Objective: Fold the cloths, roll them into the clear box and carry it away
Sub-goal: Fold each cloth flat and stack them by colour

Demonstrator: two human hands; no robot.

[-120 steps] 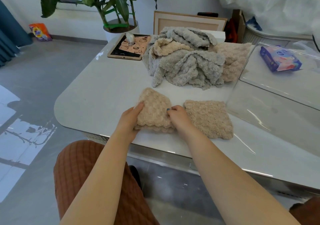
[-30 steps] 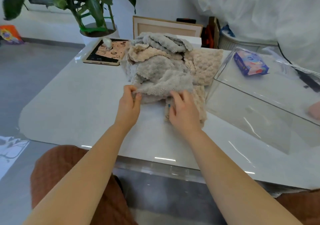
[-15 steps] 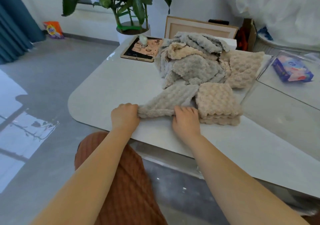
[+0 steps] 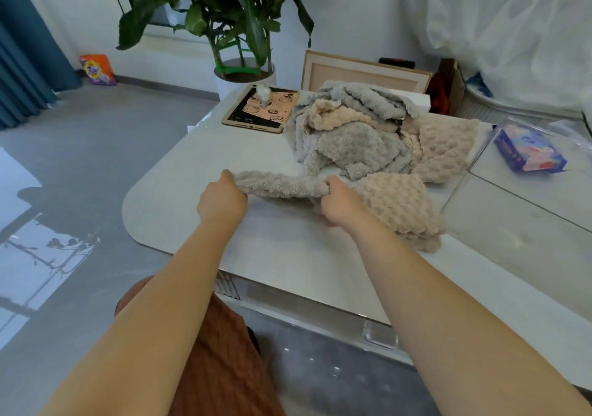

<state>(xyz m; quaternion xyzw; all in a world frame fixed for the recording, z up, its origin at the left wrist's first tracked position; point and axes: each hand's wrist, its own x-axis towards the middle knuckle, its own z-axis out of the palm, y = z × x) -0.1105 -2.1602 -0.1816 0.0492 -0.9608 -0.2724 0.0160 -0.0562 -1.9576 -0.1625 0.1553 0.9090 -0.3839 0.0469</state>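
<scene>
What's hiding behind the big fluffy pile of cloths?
A wood-framed panel stands behind the pile of cloths, and the corner of a white box pokes out beside it. The pile covers their lower parts, so anything else back there cannot be seen.

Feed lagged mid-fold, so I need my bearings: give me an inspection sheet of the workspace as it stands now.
Surface: white table, glossy, rounded near corner.
Job's things: grey cloth stretched between both hands; folded beige cloths stacked beside the right hand; unfolded pile behind them; clear box at right, no cloths seen in it.
Clutter: tablet; blue tissue pack by the box.
Grippers: left hand and right hand each grip the grey cloth's edge.
Cables: nothing seen.
Surroundings: potted plant, picture frame, blue curtain, detergent bag on the floor.
</scene>
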